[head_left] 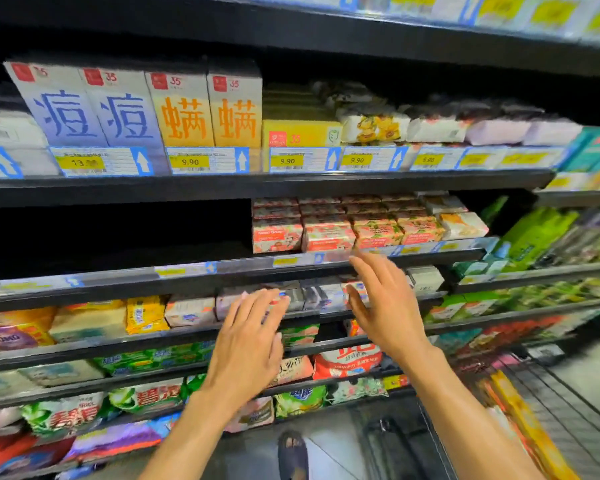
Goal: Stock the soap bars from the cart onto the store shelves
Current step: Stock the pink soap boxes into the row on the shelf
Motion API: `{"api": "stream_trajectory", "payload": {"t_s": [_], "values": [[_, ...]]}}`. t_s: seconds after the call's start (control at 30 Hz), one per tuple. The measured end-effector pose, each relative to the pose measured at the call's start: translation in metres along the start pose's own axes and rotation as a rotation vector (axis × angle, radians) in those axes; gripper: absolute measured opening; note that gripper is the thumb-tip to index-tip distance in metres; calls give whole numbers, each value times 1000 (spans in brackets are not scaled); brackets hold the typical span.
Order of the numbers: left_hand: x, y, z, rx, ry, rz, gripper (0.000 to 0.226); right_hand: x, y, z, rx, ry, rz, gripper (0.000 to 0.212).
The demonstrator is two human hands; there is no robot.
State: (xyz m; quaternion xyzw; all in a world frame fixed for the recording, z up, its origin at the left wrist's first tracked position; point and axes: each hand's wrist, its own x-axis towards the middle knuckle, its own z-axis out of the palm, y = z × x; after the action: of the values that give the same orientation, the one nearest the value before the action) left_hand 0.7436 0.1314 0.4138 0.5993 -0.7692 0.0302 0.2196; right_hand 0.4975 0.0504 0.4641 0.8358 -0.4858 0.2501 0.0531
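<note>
On the store shelves [222, 275], with the wire cart [551, 410] at lower right, boxed soap bars [328, 233] are stacked right of centre, judged light, stiff and probably best gripped across their long sides, while the left hand [250, 344] and right hand [385, 306] are spread open, empty, just below them.

I see a yellow price label [190, 162] reading 9.90, with a white arrow on blue [242, 160] just beside it. Low on the left lie green-and-white detergent bags [66, 415], and a red-and-white bag [347, 363] sits further right. A purple OMO pack [11, 337] shows at my left edge. At the bottom, a dark sandal [292, 453] stands on the pale floor [329, 455].
</note>
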Motion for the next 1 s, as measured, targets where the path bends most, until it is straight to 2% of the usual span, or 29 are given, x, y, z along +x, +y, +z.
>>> {"api": "stream_trajectory", "payload": {"t_s": [0.23, 0.47, 0.6, 0.8, 1.0], "values": [[0, 101, 66, -178, -257, 262, 60, -173, 76, -28, -82, -114, 443, 53], [17, 241, 128, -249, -426, 559, 59, -348, 135, -65, -110, -98, 891, 52], [29, 341, 171, -316, -515, 691, 58, -433, 174, -84, -131, -77, 1079, 55], [46, 465, 235, -306, -617, 823, 59, -523, 246, -98, -135, -81, 1236, 59], [76, 561, 310, -216, -757, 915, 59, -585, 319, -84, -21, -172, 1312, 59]]}}
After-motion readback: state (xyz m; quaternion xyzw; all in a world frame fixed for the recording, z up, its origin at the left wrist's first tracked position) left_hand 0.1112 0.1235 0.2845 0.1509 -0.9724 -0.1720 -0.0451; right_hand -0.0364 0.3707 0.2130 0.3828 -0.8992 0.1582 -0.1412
